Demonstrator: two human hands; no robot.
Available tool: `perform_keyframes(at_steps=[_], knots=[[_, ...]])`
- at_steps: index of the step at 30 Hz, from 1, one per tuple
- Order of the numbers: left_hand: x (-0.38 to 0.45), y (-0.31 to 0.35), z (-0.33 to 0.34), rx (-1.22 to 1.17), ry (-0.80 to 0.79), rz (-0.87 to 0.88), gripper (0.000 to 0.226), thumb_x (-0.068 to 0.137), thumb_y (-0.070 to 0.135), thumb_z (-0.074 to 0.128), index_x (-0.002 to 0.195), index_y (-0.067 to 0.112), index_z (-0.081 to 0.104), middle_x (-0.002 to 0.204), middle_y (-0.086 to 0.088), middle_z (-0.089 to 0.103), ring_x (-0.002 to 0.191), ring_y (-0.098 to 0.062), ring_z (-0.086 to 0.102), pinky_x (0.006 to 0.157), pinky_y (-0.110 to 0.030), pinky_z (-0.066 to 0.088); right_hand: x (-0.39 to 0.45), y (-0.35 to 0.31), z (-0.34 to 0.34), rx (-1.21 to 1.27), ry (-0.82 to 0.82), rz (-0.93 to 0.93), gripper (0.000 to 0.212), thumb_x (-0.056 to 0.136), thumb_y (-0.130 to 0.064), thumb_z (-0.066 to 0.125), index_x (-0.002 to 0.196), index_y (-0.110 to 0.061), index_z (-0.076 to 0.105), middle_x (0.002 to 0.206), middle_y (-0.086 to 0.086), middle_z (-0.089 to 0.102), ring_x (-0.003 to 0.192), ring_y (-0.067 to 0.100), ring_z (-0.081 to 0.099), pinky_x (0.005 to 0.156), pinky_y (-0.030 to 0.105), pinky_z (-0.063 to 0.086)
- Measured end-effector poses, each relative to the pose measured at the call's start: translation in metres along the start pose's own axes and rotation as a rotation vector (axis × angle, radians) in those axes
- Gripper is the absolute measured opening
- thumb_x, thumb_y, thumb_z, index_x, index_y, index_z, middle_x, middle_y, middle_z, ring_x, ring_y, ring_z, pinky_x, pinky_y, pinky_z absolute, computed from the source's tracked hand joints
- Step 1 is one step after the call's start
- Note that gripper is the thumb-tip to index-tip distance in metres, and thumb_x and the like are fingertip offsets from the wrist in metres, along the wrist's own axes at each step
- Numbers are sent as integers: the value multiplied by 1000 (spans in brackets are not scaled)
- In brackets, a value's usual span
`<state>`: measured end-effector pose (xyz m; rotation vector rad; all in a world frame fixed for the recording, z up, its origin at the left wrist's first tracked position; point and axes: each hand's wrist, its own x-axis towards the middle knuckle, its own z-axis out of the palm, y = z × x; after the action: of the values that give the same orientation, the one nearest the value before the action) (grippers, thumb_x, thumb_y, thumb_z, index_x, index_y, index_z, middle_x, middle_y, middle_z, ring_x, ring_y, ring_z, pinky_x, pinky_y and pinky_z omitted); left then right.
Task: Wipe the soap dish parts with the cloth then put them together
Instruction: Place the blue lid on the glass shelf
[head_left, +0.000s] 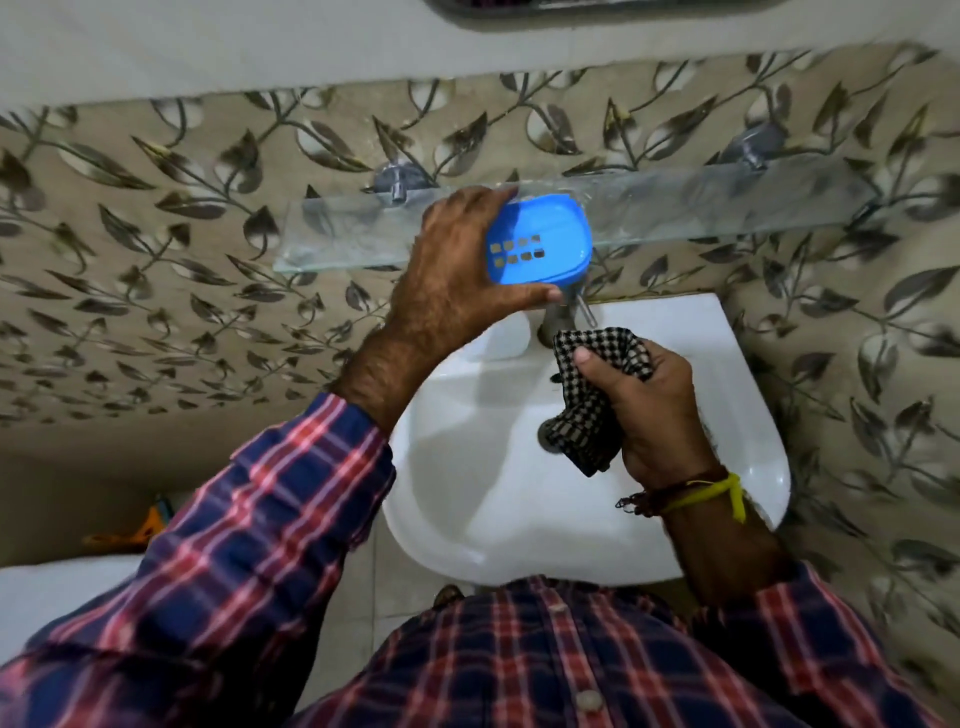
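Both hands are full above the washbasin (748, 332): the left hand (447, 291) grips the blue soap dish (540, 244), seemingly assembled, while the right hand (649, 410) clutches the checked cloth (587, 410), so wiping looks finished.

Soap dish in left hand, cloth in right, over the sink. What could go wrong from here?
1. The left hand pinches the blue soap dish by its edges only; it may slip and drop into the white sink.
2. The dish sits close to the glass shelf; a lift might knock its front edge.
3. The checked cloth is bunched in the right hand, so wiping may miss the drain slots.
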<state>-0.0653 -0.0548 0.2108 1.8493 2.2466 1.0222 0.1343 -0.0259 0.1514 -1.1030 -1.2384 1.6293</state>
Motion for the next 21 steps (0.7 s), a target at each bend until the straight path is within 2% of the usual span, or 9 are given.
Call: perform_keyframes(at_steps=[1,3,6,9,15,18,21], knots=[[7,-2,2,10,-7,14,102,64,59,86,145,11,48,141,-10,54,130,-29,48,112,-37,34,2,-2,-2,3,7,-13,7,85,-5,75,92,-3,75,91,26,73,84,43,71,80,60,56],[23,-7,5,33,-17,26,102,65,58,86,146,10,46,140,-10,55,130,-30,49,111,-37,34,6,-4,-9,9,29,-29,9,85,-5,76,93,-1,74,94,30,72,84,40,70,79,61,56],[45,-13,10,48,-28,4,102,67,60,84,147,12,45,140,-10,56,129,-28,49,110,-37,37,9,-5,-19,11,59,-28,7,84,-5,76,90,-3,74,90,23,74,79,29,68,79,58,58],[58,-17,13,53,-46,-27,103,68,65,81,149,14,43,137,-9,59,126,-26,51,108,-40,40,12,-5,-26,41,67,-4,6,83,-4,77,88,-7,74,91,22,74,80,29,68,82,57,57],[60,-19,16,85,-41,-11,107,68,66,79,153,18,36,142,-7,56,129,-26,51,109,-49,39,21,-8,-36,65,51,-11,9,82,-3,78,82,-11,74,83,10,77,77,26,70,77,47,60],[47,-16,13,109,134,39,103,69,68,77,151,18,40,141,-8,54,130,-28,47,111,-48,35,26,-7,-38,66,38,-1,9,82,-3,78,83,-11,74,84,11,76,77,26,70,76,45,60],[17,-10,21,136,329,117,82,77,60,77,141,13,53,138,-10,56,130,-31,49,112,-46,33,29,-4,-37,76,15,27,9,82,-2,77,83,-10,74,80,7,75,74,24,69,69,40,60]])
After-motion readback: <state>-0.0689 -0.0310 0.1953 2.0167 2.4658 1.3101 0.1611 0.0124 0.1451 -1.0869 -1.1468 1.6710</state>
